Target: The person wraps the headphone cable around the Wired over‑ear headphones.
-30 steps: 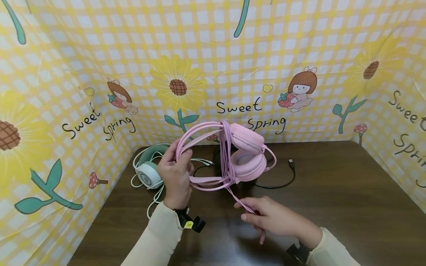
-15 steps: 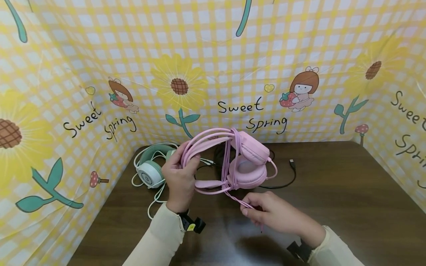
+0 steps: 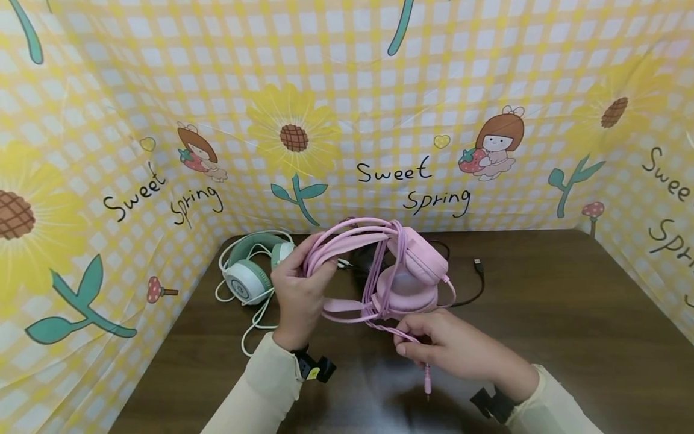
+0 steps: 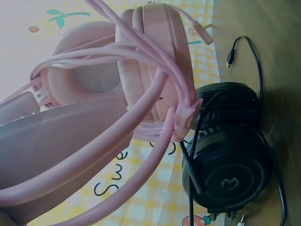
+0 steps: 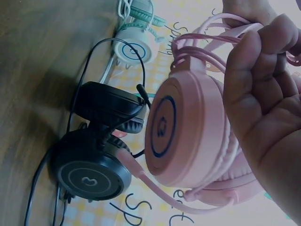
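A pink headset point(image 3: 428, 256) is held above the table, its cable wound in several turns around the headband sides near the ear cups. My left hand point(image 3: 298, 289) grips the middle of its headband. Between thumb and fingers, my right hand point(image 3: 455, 343) pinches the twisted loose length of pink cable point(image 3: 387, 329). A pink plug point(image 3: 428, 383) hangs below those fingers. The left wrist view shows the headband and padded ear cups point(image 4: 160, 56) close up. In the right wrist view, an ear cup point(image 5: 188, 127) with a ring logo and the microphone boom point(image 5: 174, 197) appear beside my right hand.
Behind the pink headset lies a black headset point(image 4: 235, 165), mostly hidden in the head view. Its black cable ends in a USB plug point(image 3: 478, 265) on the right. A white-and-green headset point(image 3: 246, 283) lies at the back left. Patterned cloth point(image 3: 347, 108) surrounds the brown table point(image 3: 569, 325).
My left hand has carried the pink headset down and to the right, tilting it slightly. My right hand has shifted a little right along with it, and the dangling plug shows more fully.
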The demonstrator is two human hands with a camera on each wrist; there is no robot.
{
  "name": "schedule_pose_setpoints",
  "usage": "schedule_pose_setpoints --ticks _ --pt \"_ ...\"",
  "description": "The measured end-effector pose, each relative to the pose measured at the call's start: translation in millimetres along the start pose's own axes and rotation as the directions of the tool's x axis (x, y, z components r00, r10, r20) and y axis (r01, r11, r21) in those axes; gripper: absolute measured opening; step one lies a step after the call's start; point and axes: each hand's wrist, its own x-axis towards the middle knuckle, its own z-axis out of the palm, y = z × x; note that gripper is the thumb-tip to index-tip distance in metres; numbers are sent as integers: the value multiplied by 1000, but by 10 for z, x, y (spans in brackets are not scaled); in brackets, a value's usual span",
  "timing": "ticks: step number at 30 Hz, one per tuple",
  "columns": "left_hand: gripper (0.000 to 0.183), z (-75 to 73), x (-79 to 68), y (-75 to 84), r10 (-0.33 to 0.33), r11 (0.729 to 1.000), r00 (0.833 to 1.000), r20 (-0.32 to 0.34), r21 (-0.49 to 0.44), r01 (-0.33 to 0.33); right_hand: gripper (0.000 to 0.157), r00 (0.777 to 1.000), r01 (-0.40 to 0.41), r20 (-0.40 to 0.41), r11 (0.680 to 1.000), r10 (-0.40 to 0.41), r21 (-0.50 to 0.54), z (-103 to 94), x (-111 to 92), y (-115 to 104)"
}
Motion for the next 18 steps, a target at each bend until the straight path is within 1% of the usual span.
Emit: schedule_pose_setpoints --ticks 2,5,9,10,13,18 --pt "35 4 7 2 -6 1000 1000 14 12 6 3 1000 -16 20 1000 16 1 -24 -9 -17" --pt "35 0 20 12 -15 999 999 49 37 13 1 999 -14 46 999 15 -29 -64 -23 -42" --pt "37 -11 24 20 -28 997 993 116 77 19 9 998 29 64 996 -24 -80 -119 -38 -61" --pt "38 -14 22 25 -29 996 991 133 84 18 11 997 33 70 996 -28 -79 -132 -40 -64" --pt "40 -19 10 32 -41 995 983 177 95 24 18 997 43 67 996 -37 -83 -162 -41 -76" --pt "44 -15 -6 44 -66 994 972 224 100 44 20 998 50 40 995 -46 -83 -197 -41 -106"
